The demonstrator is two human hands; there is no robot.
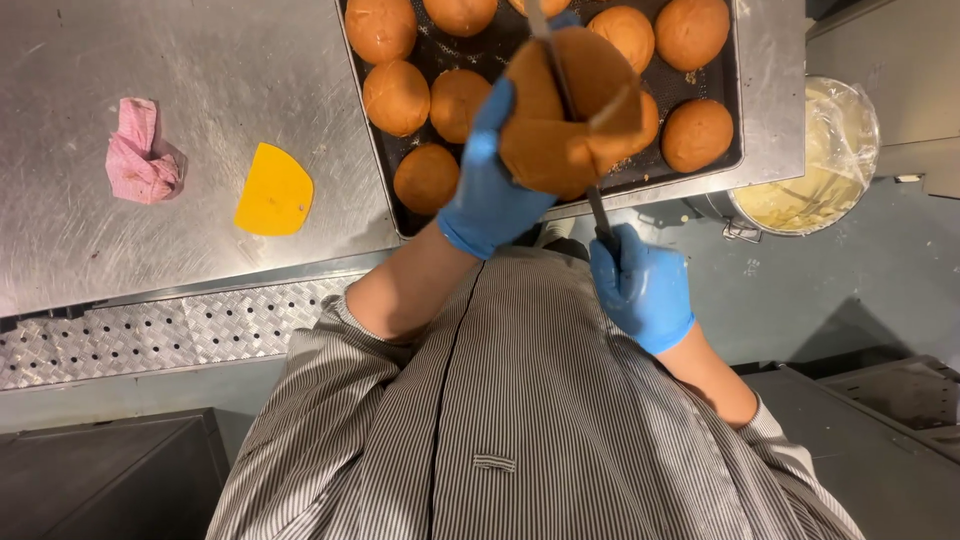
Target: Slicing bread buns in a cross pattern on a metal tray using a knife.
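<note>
Because the steel worktable (200, 60) carries everything within arm's reach, the person stands close against its near edge, and every place below is given relative to the dark baking tray (720, 100). That perforated tray sits on the table directly ahead of the person and holds round brown buns (397, 97) in rows, about eleven visible, some partly hidden. Just right of the tray and lower, off the table edge, stands a metal bucket (745, 215) lined with clear film and part-filled with pale yellow cream. Above the tray's near edge the left hand (490, 190) (blue glove) is wrapped firmly around one bun (550, 140), lifted clear so the blade can pass through it; the bun gapes open along a cut. The right hand (640, 285), also gloved, is closed around the handle of a long knife (598, 205), drawn back toward the body, its blade running through the bun. Well left of the tray lie a yellow dough scraper (273, 190) and, farther left, a crumpled pink cloth (140, 155).
</note>
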